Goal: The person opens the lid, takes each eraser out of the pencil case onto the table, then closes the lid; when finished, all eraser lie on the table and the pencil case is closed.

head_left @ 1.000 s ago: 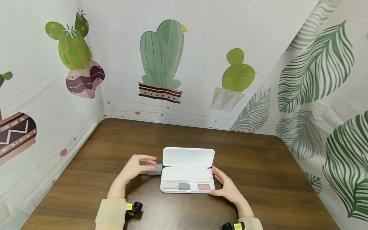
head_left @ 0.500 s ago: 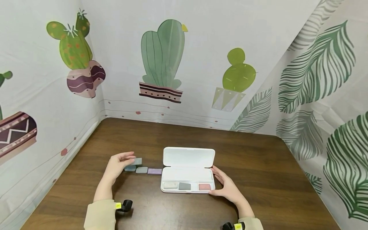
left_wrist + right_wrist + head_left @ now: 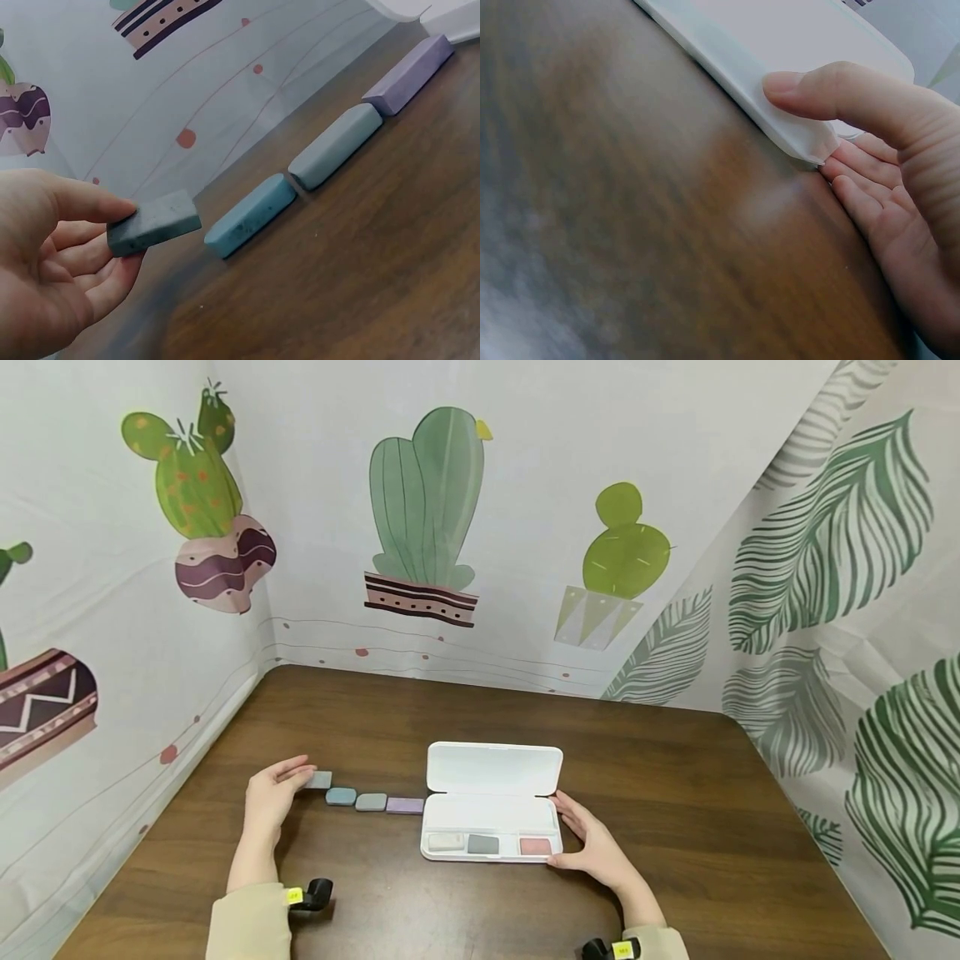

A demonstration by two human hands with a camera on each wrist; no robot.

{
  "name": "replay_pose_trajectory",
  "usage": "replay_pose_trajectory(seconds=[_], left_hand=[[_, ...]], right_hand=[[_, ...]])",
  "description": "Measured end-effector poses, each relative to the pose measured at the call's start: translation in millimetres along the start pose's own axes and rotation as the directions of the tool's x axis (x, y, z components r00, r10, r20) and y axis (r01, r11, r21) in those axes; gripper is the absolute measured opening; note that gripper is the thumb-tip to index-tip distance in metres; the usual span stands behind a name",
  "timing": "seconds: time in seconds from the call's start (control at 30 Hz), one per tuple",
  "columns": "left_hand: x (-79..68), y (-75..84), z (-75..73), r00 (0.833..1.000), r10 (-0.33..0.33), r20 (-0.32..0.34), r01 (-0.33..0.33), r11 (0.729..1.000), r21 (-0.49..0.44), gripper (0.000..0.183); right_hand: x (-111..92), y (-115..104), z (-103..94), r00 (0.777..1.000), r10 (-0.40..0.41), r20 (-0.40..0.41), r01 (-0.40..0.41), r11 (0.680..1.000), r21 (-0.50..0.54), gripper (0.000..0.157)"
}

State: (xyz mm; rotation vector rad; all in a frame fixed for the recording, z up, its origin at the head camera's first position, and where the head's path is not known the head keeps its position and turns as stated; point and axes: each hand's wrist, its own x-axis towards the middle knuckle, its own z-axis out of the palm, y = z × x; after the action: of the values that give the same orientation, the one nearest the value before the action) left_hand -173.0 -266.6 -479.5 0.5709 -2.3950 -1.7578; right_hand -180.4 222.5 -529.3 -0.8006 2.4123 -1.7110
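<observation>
Between thumb and fingers, my left hand (image 3: 272, 797) pinches a grey-green eraser (image 3: 156, 223), held above the table at the left end of a row. That row has a blue eraser (image 3: 341, 797), a grey eraser (image 3: 371, 802) and a purple eraser (image 3: 405, 806), which reaches the white pencil case (image 3: 486, 815). The case lies with its lid up. Along its front sit a white eraser (image 3: 446, 842), a dark grey eraser (image 3: 483, 844) and a pink eraser (image 3: 535, 846). My right hand (image 3: 588, 843) grips the case's right end, thumb at the front corner and fingers behind.
The brown wooden table (image 3: 660, 777) runs back to a white cloth (image 3: 525, 527) printed with cacti and leaves. A black wrist camera (image 3: 313, 895) is strapped at my left sleeve, another wrist camera (image 3: 600, 949) at my right.
My left hand has moved left from beside the case, carrying the grey-green eraser past the row. The blue, grey and purple erasers are now uncovered. My right hand has stayed on the case.
</observation>
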Motion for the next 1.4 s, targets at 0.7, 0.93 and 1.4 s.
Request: replay_pose_trajectory(seconds=[0.7,0.93,1.4], left_hand=[[-1.2,-10.5,-13.1,0.996,-0.045,0.081,0.034,0.990,0.137,0.051],[-0.7,-13.3,-14.9,0.991,0.059,0.117,-0.086,0.966,0.243,0.047],[0.7,-18.1,-11.0,0.985,0.173,0.024,-0.171,0.929,0.329,0.040]], right_hand=[[-1,-1,0.4,1.000,0.003,-0.010,-0.003,1.000,-0.008,0.094],[-1,0,-0.3,1.000,0.031,-0.004,-0.031,1.000,0.004,0.096],[0,1,-0.7,0.999,0.048,-0.004,-0.048,0.999,-0.012,0.095]])
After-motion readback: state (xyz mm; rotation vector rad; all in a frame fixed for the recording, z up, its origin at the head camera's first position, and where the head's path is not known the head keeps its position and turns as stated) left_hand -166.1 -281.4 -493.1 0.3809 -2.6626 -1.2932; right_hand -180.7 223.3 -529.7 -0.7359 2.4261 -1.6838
